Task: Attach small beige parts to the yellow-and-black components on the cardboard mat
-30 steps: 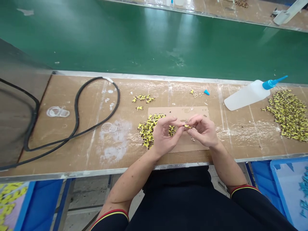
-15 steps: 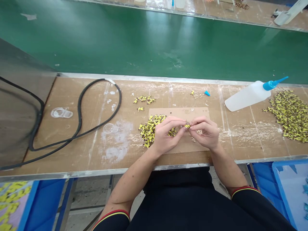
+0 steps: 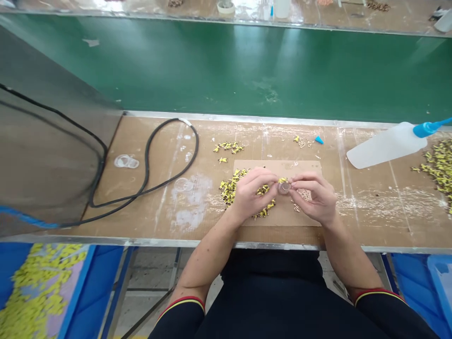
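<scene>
My left hand [image 3: 254, 193] and my right hand [image 3: 314, 195] meet above a cardboard sheet [image 3: 278, 219], fingers pinched. A small yellow piece [image 3: 283, 180] shows between their fingertips. Just in front of it, between the thumbs, is a small round greyish clear thing [image 3: 284, 188]; whether it is held too is unclear. A pile of yellow and dark pieces [image 3: 231, 186] lies beside and partly behind my left hand. Tiny pale bits [image 3: 304, 194] are scattered by my right fingers.
A white bottle [image 3: 386, 146] with a blue nozzle lies at the right, before another yellow pile [image 3: 439, 165]. Further back are a blue cap [image 3: 319, 140] and a few yellow pieces [image 3: 229, 148]. A black cable [image 3: 146, 165] loops at the left, near clear round plastic [image 3: 126, 161].
The view has swung left, so the bench things appear further right. My hands have parted slightly, and the round clear thing now shows between them.
</scene>
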{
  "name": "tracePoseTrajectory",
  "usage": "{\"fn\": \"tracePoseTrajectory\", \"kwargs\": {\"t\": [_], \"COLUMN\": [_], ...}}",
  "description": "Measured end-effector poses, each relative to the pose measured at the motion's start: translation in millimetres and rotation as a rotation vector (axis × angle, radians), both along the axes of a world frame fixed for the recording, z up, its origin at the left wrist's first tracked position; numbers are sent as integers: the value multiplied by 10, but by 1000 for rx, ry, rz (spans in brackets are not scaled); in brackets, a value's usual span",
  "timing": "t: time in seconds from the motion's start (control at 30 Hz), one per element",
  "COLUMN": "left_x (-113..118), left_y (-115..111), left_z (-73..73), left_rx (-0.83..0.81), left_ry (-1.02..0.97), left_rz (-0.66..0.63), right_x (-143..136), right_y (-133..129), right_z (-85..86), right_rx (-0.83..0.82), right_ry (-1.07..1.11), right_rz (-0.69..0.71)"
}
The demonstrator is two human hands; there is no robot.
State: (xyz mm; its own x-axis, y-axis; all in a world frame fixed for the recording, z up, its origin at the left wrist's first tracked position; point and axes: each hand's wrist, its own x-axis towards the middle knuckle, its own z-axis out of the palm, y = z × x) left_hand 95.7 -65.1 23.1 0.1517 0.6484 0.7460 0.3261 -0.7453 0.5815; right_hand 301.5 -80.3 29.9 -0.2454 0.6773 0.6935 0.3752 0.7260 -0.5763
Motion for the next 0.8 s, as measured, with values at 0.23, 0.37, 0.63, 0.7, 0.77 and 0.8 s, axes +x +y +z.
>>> {"fn": "tracePoseTrajectory", "kwargs": {"t": [0.23,0.37,0.63,0.7,0.77,0.8], "left_x": [-840,-971,-1053,-1016,-902,-820], "left_y": [584,724,417,363,323,302], "left_z": [-315,-449,-67,6,43,49], "left_rx": [-249,-420,-420,-503,-522,-505], "left_ry": [-16,180,296,374,445,483], "left_rz": [633,591,387,213,88,35], "right_x": [128,189,652,674,636,606], "right_y": [20,37,177,190,196,199], "right_z": [16,58,153,131,95,75], "right_rx": [-48,-55,-495,-637,-700,-705], "right_ry": [-31,-121,-590,-721,-797,-822], "right_rz": [-76,-92,23,84,92,82]}}
